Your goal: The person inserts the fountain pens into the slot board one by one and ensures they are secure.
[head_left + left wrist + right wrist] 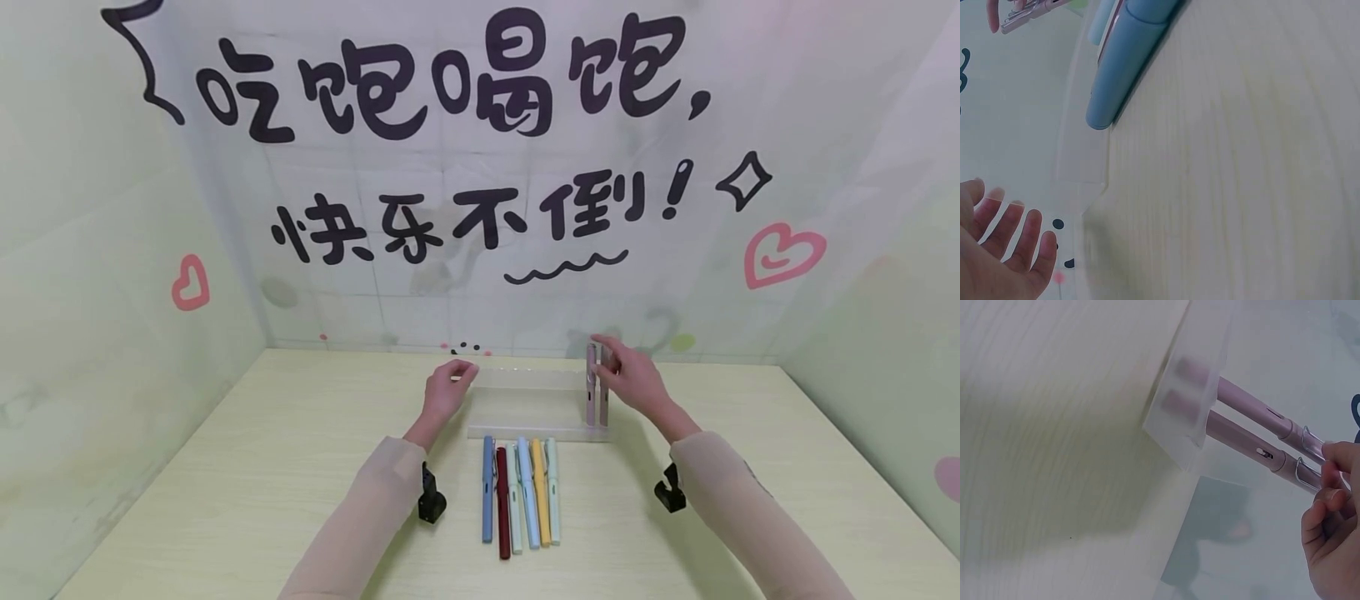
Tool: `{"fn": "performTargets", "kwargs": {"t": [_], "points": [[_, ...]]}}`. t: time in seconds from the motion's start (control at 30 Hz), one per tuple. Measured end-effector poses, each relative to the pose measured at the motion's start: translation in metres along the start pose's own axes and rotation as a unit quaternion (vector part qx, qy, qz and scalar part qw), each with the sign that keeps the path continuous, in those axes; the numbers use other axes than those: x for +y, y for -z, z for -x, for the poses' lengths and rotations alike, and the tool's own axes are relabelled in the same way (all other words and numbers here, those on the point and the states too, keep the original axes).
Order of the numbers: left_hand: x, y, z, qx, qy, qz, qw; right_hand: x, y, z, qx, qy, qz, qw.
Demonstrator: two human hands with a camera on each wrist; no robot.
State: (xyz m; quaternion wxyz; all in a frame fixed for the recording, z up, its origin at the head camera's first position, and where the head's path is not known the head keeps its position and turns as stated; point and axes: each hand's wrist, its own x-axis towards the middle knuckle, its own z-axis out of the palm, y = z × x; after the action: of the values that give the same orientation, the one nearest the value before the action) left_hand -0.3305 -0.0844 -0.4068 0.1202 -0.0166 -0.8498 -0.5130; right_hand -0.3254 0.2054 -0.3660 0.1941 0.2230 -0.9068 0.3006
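Note:
A clear pen stand sits near the back wall, with two mauve pens upright at its right end. My right hand holds the upper part of one mauve pen, whose lower end is in the stand. The other mauve pen stands beside it; which one the fingers grip is partly hidden. At the stand's left end, my left hand pinches its upper corner between thumb and fingertips. In the left wrist view, the other fingers are spread and fairly straight.
In front of the stand lie several capped pens: a blue one, a dark red one, a yellow one, and pale green and light blue ones. A printed cloth wall rises behind the wooden table.

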Motion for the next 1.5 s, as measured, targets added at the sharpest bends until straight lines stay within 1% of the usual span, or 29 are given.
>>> {"fn": "performTargets", "kwargs": {"t": [0.23,0.43,0.67,1.03,1.17,1.33,1.5], "points": [[0.001,0.000,0.001,0.000,0.000,0.003,1.0000,-0.004,-0.003,0.006,0.014,0.038,-0.024,0.9989],[0.002,0.001,0.003,-0.002,-0.002,0.002,1.0000,-0.009,-0.009,0.016,0.016,0.050,-0.037,0.9979],[0.002,0.002,0.003,-0.002,-0.001,0.007,1.0000,-0.015,-0.016,0.031,-0.007,0.027,-0.063,0.9977],[0.001,0.001,0.002,-0.004,-0.002,0.005,1.0000,-0.014,-0.027,0.052,-0.034,0.017,-0.107,0.9935],[0.001,0.000,0.002,-0.004,0.000,0.005,1.0000,-0.016,-0.031,0.057,-0.044,0.018,-0.119,0.9917],[0.001,0.001,0.002,-0.004,-0.003,0.007,1.0000,-0.020,-0.036,0.062,-0.067,0.016,-0.134,0.9886],[0.000,0.001,0.002,-0.003,-0.008,0.008,0.9999,-0.025,-0.038,0.065,-0.093,0.000,-0.137,0.9862]]}}
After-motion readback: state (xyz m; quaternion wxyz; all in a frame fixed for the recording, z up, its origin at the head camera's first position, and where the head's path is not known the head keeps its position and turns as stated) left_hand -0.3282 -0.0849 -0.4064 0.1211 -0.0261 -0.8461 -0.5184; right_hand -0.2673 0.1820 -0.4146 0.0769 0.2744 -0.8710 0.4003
